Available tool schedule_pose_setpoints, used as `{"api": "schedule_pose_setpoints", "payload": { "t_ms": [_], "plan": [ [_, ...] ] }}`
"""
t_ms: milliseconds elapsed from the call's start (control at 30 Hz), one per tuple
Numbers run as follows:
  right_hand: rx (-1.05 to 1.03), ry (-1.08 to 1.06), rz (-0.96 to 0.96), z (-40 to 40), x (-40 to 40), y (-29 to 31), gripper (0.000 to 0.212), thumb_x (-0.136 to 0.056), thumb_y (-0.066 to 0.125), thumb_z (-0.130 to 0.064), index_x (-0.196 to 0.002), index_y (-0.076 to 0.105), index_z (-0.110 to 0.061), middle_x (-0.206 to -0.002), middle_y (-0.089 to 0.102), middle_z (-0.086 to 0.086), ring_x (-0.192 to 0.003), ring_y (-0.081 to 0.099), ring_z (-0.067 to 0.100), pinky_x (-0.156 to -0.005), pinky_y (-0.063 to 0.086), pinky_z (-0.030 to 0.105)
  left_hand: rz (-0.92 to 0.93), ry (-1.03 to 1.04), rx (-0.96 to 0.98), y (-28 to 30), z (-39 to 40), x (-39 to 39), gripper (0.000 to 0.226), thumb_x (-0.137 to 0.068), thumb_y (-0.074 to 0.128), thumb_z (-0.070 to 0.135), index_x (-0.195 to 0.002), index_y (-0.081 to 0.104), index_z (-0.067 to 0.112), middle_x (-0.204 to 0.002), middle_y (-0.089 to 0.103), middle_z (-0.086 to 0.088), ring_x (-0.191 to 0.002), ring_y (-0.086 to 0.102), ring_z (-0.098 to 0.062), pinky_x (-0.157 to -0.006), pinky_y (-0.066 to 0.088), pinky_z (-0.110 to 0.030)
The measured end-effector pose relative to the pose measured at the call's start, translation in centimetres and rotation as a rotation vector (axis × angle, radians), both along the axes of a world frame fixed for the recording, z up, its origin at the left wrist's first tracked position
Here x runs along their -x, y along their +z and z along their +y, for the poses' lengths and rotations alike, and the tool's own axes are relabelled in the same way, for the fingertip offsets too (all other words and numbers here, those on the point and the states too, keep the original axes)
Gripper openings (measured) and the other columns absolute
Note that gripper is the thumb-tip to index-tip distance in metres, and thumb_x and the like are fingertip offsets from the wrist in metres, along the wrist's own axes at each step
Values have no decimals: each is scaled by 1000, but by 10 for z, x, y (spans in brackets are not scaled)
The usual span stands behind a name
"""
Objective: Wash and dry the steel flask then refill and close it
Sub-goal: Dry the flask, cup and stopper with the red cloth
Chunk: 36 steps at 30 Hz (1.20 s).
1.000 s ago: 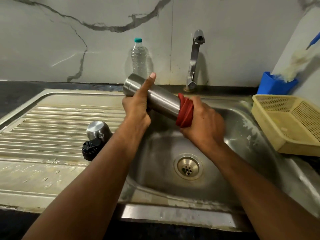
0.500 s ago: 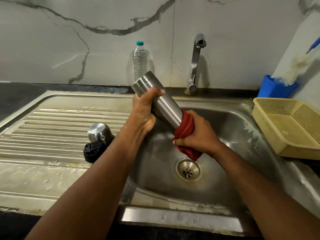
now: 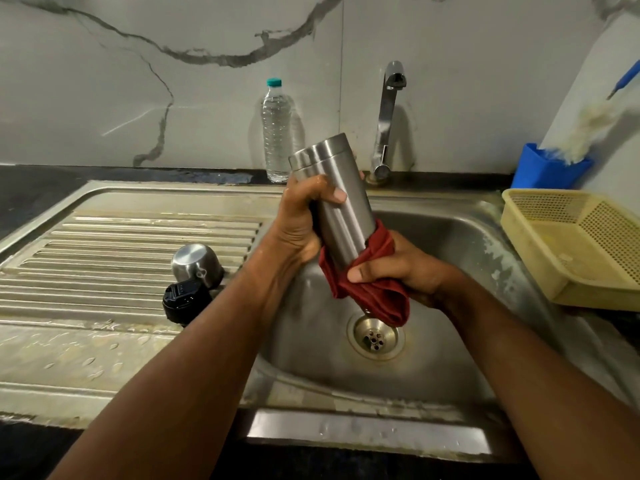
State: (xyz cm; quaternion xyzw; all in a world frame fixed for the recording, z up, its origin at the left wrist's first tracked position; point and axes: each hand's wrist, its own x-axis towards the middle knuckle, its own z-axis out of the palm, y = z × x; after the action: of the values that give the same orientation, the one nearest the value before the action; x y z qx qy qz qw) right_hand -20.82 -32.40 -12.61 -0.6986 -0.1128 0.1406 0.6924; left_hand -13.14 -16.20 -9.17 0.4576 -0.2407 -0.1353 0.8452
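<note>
Steel flask (image 3: 337, 199) tilted over sink, lower end cloth-wrapped.

There is one camera, on the person's head. It looks forward and down at the sink (image 3: 450, 237) from close, with the wall behind the sink.

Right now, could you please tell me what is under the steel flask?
The lower end of the steel flask is wrapped in a dark red cloth that the right hand grips, above the round sink drain. The flask's bottom end itself is covered.
</note>
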Motion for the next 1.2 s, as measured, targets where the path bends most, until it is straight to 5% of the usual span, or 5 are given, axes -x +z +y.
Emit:
{"api": "schedule_pose_setpoints", "payload": {
  "t_ms": [200, 467, 733, 967, 1200],
  "plan": [
    [1234, -750, -438, 24, -1, 8, 92, -51, 85, -67, -126, 48, -30, -109, 70, -7, -97, 69, 21, -90, 54, 43, 319, 541, -117, 4, 1, -10, 77, -52, 104, 28, -115, 64, 10, -108, 74, -11, -98, 75, -28, -87, 65, -44],
    [223, -151, -136, 6, -1, 0, 75, -68, 94, -6, -132, 60, -23, -114, 73, 5, -107, 72, 25, -90, 62, 38, -130, -16, -47, -5, 9, -13, 57, -61, 79, 14, -116, 65, 9, -100, 72, -13, -93, 69, -27, -86, 57, -38],
    [1408, -797, -575, 24, 0, 6, 100, -55, 86, -67, -135, 44, -24, -121, 69, -1, -103, 68, 23, -94, 42, 42, -136, 764, -820, -12, 0, -12, 64, -68, 74, 83, -94, 75, 24, -89, 76, 6, -88, 73, -14, -86, 62, -42],
    [234, -163, -106, -4, -2, -2, 71, -71, 93, -15, -133, 60, -22, -119, 73, 5, -109, 72, 23, -99, 58, 50, -737, 277, -449, -16, 2, -8, 29, -91, 78, 17, -111, 70, -2, -102, 72, -4, -92, 69, -12, -81, 55, -27],
    [1374, -736, -522, 20, 0, 8, 98, -55, 83, -71, -134, 45, -28, -118, 67, -6, -106, 67, 20, -99, 40, 44, -640, 755, -1146, -10, 12, -10, 68, -87, 43, 89, -79, 70, 26, -74, 66, 6, -72, 62, -13, -66, 44, -31]
  ]
}}
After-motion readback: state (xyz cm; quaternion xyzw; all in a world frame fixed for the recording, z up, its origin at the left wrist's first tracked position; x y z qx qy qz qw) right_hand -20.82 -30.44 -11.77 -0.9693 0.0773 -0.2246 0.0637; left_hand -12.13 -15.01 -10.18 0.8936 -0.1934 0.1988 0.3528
